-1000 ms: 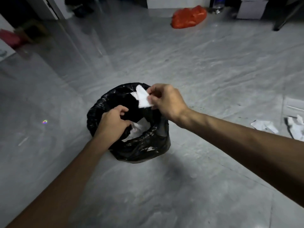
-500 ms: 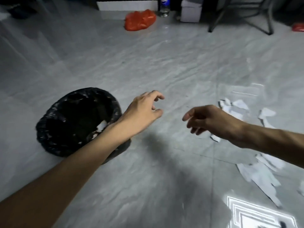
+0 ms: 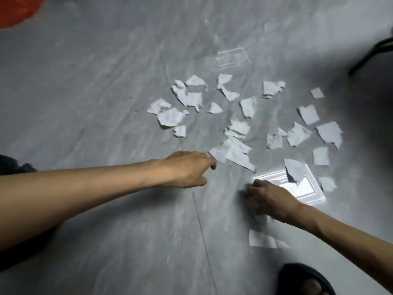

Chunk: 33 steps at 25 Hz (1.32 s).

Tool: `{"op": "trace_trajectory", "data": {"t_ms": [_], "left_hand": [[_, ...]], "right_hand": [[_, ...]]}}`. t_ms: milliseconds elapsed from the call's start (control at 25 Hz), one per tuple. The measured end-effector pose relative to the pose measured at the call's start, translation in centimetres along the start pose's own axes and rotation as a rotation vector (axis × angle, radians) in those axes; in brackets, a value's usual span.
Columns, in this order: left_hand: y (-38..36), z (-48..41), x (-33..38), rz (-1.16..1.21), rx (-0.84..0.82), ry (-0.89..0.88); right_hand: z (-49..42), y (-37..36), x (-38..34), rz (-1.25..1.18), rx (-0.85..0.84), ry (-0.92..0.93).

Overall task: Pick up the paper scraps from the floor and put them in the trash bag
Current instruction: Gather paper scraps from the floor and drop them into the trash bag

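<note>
At the bottom edge, a dark sandalled foot (image 3: 306,279) is being seen on the grey marbled floor (image 3: 106,241). Just beyond it, a flat torn sheet (image 3: 265,239) is lying near the right forearm. The right hand (image 3: 269,199) is being lowered onto the floor with its fingers curled downward; the hand is blurred, and whether anything is being pinched beneath it cannot be told. Beside it, a bright window reflection (image 3: 306,190) is being cast on the tiles, with a grey scrap (image 3: 294,170) lying at its edge. The left hand (image 3: 187,169) is being stretched out with its forefinger extended and the other fingers loosely folded, the fingertip touching the corner of a long torn strip (image 3: 231,153); nothing is being gripped yet. Farther off, many paper scraps (image 3: 240,128) are lying scattered well across the floor, from a cluster at the left (image 3: 170,117) to loose pieces at the right (image 3: 329,133). The trash bag is perhaps being glimpsed as a dark shape (image 3: 12,167) at the left edge, though this cannot be confirmed. At the far corner, an orange bag (image 3: 14,9) is being shown. Judging by the quantity lying uncollected, most of the work is being left to do; a fresh pickup is being started.
</note>
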State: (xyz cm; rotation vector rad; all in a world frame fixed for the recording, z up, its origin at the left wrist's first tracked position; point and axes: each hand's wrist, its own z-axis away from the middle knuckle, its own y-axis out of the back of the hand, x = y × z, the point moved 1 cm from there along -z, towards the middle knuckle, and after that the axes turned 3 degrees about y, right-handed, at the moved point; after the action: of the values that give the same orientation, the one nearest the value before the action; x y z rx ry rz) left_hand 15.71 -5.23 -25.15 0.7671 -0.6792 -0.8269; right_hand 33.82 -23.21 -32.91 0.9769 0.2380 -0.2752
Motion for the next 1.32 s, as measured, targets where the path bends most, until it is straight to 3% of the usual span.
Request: {"op": "trace_trajectory", "data": {"t_ms": [120,320,440,600,720,840,920,1000,1160,1320], "left_hand": [[-2.6,-5.0,1.5,0.094,0.033,0.058],[-4.8,-10.7,1.8,0.055,0.317,0.094],[-5.5,-12.6,1.3,0.015,0.383,0.082],[-5.9,-12.6,1.2,0.177,0.457,0.067],[-4.1,-10.9,1.0,0.296,0.484,0.06],[-1.4,-7.8,0.4,0.629,0.53,0.051],[-0.5,-6.1,0.1,0.744,0.571,0.072],[-0.6,-4.9,-0.3,0.732,0.584,0.091],[-2.7,-5.0,-2.5,0.565,0.498,0.149],[-6.3,-6.2,-3.5,0.22,0.352,0.078]], "right_hand": [[-0.3,-1.6,0.8,0.049,0.13,0.069],[-0.2,-0.1,1.9,-0.164,0.326,0.094],[0.9,-1.4,1.9,-0.056,0.26,0.142],[0.2,-2.6,1.1,-0.017,0.268,0.134],[-0.2,-2.3,0.9,-0.294,0.396,0.047],[0.4,-1.2,2.2,-0.693,0.552,-0.217],[1.9,-0.8,3.1,-0.829,0.596,-0.246],[3.4,-0.7,2.7,-0.658,0.523,-0.04],[4.0,-3.8,0.5,-0.156,0.192,0.465],[2.9,-5.8,-0.4,-0.082,0.151,0.576]]}}
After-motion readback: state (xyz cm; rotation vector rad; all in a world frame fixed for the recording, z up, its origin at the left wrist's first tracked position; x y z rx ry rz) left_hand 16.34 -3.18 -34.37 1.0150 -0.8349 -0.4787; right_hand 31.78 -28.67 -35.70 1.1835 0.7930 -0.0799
